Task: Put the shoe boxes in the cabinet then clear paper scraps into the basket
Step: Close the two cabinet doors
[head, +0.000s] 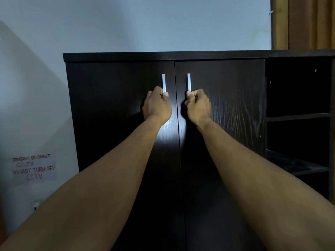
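Cabinet (217,105) doors closed, interior hidden; both hands' grip covers handle bottoms.

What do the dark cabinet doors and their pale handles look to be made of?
The cabinet doors look like wood-grain laminate or veneer board, near black, with visible grain streaks and a soft sheen. The two handles look like brushed metal or silvery plastic: flat, pale grey strips. Both hands grip them.

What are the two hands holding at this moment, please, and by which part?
Each grips a silver door handle of the closed cabinet at its lower end: left hand on the left handle, right hand on the right handle.
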A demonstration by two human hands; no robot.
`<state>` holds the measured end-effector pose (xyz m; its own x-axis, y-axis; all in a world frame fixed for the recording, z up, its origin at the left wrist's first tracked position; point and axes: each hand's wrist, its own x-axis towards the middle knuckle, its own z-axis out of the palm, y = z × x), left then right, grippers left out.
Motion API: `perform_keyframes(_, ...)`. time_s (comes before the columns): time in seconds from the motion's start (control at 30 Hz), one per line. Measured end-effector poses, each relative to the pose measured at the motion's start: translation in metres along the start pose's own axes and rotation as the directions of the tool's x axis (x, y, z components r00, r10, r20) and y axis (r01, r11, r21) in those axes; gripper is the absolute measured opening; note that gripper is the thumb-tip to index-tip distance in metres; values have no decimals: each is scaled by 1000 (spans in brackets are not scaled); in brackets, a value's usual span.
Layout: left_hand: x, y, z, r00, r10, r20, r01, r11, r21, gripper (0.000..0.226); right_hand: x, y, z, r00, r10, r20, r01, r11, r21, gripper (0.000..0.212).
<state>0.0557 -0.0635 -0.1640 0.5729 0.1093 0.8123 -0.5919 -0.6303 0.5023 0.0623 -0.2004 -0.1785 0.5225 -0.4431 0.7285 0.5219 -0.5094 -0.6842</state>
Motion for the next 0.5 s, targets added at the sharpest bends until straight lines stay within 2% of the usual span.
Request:
perform_keyframes(0.17,-1,-7,-8,997,9,78,-2,997,-83,13,-11,-3,-8,998,60,-25,-56,991,122,17)
perform_keyframes(0.23,-9,-11,-13,994,-28,104,50,976,-213,5,-20,-4,-12,993,114,-38,-104,973,208,17)
perform_keyframes(0.3,-23,-17,-16,993,-75,95,104,932,-347,19,-33,-3,-15,988,152,-22,-138,943,301,18)
perform_keyframes(0.37,-42,-28,-16,989,-137,61,150,890,-430,23,-50,-1,-18,986,167,9,-157,908,388,21)
perform_keyframes(0.5,-115,-68,0,978,-189,92,210,879,-427,20,-110,15,-22,992,112,51,-122,928,352,26)
